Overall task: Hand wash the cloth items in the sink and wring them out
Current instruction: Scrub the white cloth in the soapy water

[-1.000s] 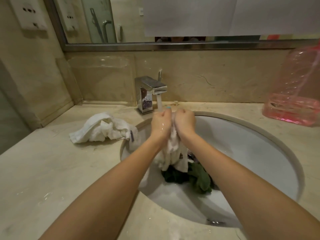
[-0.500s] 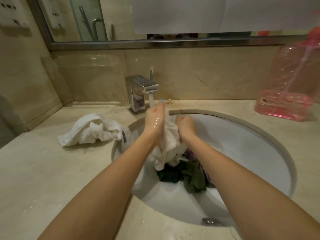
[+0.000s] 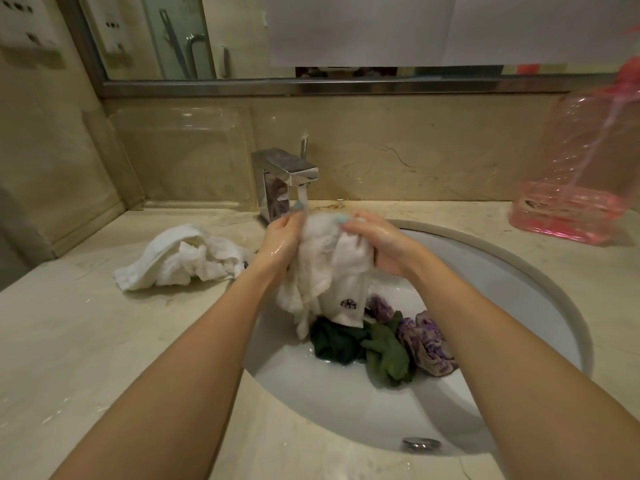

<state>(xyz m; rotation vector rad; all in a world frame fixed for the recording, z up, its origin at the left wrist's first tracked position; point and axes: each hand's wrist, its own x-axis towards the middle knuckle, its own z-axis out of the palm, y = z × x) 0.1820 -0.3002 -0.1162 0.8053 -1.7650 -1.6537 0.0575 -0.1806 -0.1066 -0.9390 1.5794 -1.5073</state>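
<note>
A marble vanity countertop [image 3: 86, 341] is running wall to wall under a framed mirror [image 3: 346, 46], and a person's two bare forearms are reaching across it to a round white sink [image 3: 526, 306]; a pink translucent plastic jug [image 3: 571, 188] is standing at the far right of the counter, well apart from the work. A crumpled white towel [image 3: 180, 258] is lying on the counter just left of the basin, probably parked out of the water, though whether it is washed or waiting cannot be told. Over the basin a white cloth [image 3: 332, 268] with a small dark emblem near its hem is hanging bunched between the hands, its top lifted into the running water [image 3: 302, 199] so that it soaks and its drips fall back into the sink. Three more pieces are waiting low in the bowl, touching one another: a dark green cloth [image 3: 336, 344], an olive green cloth [image 3: 388, 358] and a purple patterned cloth [image 3: 429, 344]. The square chrome faucet [image 3: 280, 181] is pouring directly onto the bunched fabric. The left hand [image 3: 280, 240] is grasping the cloth's left side, fingers wrapped into it; the right hand [image 3: 377, 244] is clenching the right side, fingers curled over the top; the pair seem set for rubbing fabric against fabric. Judged from the pile, the wash is in an early or middle stretch, with wringing yet to be done.
</note>
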